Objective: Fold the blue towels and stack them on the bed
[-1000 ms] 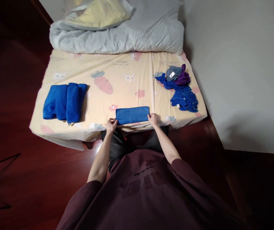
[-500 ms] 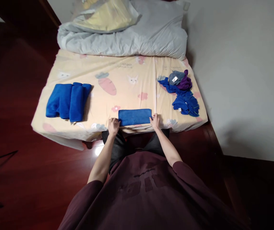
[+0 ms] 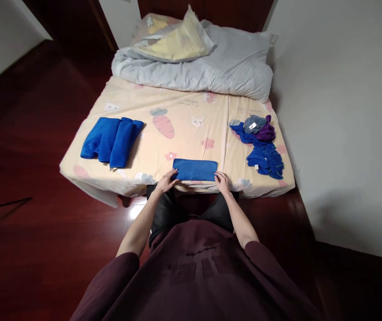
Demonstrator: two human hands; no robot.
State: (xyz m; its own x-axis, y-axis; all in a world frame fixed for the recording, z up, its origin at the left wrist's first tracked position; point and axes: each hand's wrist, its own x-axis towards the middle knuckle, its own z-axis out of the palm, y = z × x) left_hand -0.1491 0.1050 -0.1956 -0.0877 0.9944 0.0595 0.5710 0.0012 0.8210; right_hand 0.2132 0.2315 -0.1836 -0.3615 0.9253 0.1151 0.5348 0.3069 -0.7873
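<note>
A blue towel [image 3: 195,170], folded into a flat rectangle, lies along the near edge of the bed. At its left end rests my left hand [image 3: 166,182], fingers stretched out and touching the cloth near the corner. My right hand [image 3: 222,183] is at the right end, its fingers laid over the near corner. Folded blue towels [image 3: 112,141] lie together to the left. Off to the right is a crumpled heap of blue cloths [image 3: 266,159], with a grey cloth [image 3: 255,123] and a purple cloth [image 3: 267,130] at its far side.
The bed [image 3: 184,120] has a cream sheet printed with carrots and cats. A grey quilt [image 3: 191,78] and a yellow pillow in a clear bag [image 3: 180,44] lie at its far end. A wall [image 3: 338,111] stands on the right. A thin black stand [image 3: 3,205] is on the floor at left.
My fingers have loosened from a pinch on the towel's ends and now lie stretched against it. The towel stays flat at the bed's edge. The camera view has tilted up.
</note>
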